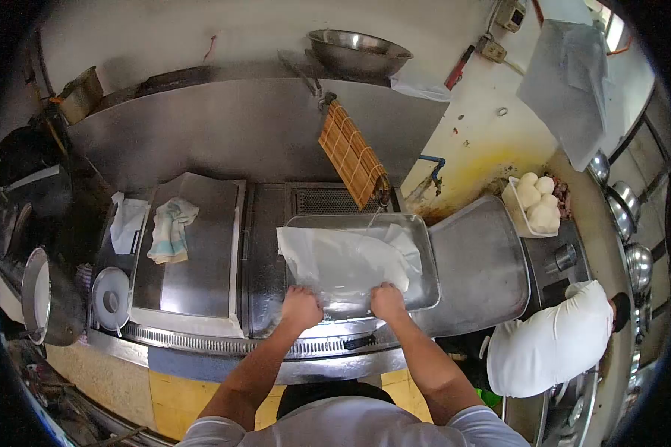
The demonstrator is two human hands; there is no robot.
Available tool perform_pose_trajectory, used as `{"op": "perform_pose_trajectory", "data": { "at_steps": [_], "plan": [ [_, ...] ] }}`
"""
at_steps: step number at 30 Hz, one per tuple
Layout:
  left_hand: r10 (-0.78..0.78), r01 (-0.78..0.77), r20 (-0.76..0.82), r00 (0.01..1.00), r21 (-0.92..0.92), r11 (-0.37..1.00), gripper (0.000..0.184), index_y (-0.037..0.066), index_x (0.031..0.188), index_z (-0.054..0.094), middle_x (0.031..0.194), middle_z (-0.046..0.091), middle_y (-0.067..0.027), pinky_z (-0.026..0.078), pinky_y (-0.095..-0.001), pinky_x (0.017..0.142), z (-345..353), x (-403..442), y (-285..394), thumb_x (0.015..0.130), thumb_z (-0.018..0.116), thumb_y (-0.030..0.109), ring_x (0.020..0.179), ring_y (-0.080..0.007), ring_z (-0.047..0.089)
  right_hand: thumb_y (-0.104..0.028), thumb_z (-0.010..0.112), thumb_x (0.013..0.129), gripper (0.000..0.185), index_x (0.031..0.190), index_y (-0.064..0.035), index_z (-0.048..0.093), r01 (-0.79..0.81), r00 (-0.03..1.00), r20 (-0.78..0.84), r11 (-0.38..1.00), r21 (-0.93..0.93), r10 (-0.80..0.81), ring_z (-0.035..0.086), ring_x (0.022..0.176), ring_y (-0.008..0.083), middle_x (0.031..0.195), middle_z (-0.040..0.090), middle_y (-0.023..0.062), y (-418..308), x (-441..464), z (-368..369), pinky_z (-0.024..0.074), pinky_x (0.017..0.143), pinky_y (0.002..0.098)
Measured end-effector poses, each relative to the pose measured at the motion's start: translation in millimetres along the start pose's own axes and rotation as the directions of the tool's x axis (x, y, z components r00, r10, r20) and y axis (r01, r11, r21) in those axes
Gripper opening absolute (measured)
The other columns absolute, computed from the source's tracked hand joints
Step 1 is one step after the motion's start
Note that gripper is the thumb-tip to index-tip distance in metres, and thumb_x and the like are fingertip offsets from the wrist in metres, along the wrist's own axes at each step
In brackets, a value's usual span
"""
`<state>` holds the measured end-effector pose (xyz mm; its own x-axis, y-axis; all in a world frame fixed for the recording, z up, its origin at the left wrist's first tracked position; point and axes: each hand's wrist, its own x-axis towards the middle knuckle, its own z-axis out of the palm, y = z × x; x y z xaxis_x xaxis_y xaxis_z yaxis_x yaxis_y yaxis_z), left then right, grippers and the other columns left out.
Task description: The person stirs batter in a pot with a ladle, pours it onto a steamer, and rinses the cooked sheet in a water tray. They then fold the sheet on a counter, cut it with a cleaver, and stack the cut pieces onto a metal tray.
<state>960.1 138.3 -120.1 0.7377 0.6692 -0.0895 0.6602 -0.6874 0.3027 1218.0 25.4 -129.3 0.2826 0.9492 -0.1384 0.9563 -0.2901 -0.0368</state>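
Note:
A thin white sheet [343,255], wet-looking and folded over at its right end, lies across a shallow metal tray [429,257]. Both fists are at the tray's near side. My left hand [302,307] is closed at the sheet's near left corner. Closed too, my right hand [388,301] is at the near right corner. The fingertips are hidden, and whether the sheet is cloth or plastic is unclear. Above the tray's far edge, a tap [382,195] runs a thin stream of water.
A bamboo mat [353,155] hangs by the tap. Right of the tray are a grey metal sheet [477,261] and a tub of white rounded pieces [538,203]. A co-worker in white [552,343] bends at the right. Left lies a towel [173,229] on a metal cover.

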Motion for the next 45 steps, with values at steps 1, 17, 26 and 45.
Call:
{"op": "perform_pose_trajectory", "data": {
  "at_steps": [1,17,26,45],
  "plan": [
    [0.006,-0.006,0.003,1.000,0.032,0.999,0.034,0.007,0.101,0.079,0.114,0.073,-0.0155,0.038,-0.0486,0.110,1.3,1.3,0.4,0.088,0.063,0.035,0.116,-0.0315,0.064,-0.024,0.062,0.089,0.024,0.097,-0.0082,0.078,0.024,1.000,0.010,1.000,-0.016,-0.023,0.068,0.103,0.0412,0.102,0.072,0.0212,3.9,1.7,2.6,0.0559,0.092,0.0496],
    [0.034,-0.276,-0.463,0.886,-0.466,0.841,0.023,0.005,0.110,0.075,0.102,0.075,-0.0197,0.059,-0.0426,0.082,-176.4,42.6,131.3,0.088,0.069,0.010,0.092,-0.0369,0.074,-0.001,0.058,0.089,0.021,0.104,0.0008,0.072,0.254,0.953,-0.220,0.154,0.955,-0.207,0.067,0.087,0.0207,0.093,0.074,0.0057,-29.1,35.8,-124.5,0.0537,0.080,0.0360],
    [-0.325,-0.241,-0.744,0.584,-0.541,0.806,0.029,0.001,0.103,0.076,0.098,0.076,-0.0175,0.058,-0.0353,0.082,-229.9,30.0,102.1,0.079,0.063,-0.010,0.088,-0.0285,0.075,-0.006,0.059,0.088,0.024,0.106,0.0054,0.070,0.165,0.986,-0.104,0.637,0.753,-0.133,0.067,0.084,0.0200,0.086,0.073,0.0097,61.6,47.7,-64.5,0.0536,0.077,0.0365],
    [0.108,-0.333,-0.779,0.618,-0.135,0.933,0.034,0.010,0.099,0.078,0.094,0.076,-0.0106,0.061,-0.0384,0.073,-197.4,49.5,134.4,0.073,0.066,-0.008,0.083,-0.0304,0.074,-0.004,0.060,0.083,0.029,0.109,0.0011,0.073,0.373,0.926,-0.353,0.201,0.906,-0.131,0.068,0.083,0.0225,0.088,0.076,0.0151,-21.4,38.9,-177.3,0.0537,0.074,0.0380]
  ]
}}
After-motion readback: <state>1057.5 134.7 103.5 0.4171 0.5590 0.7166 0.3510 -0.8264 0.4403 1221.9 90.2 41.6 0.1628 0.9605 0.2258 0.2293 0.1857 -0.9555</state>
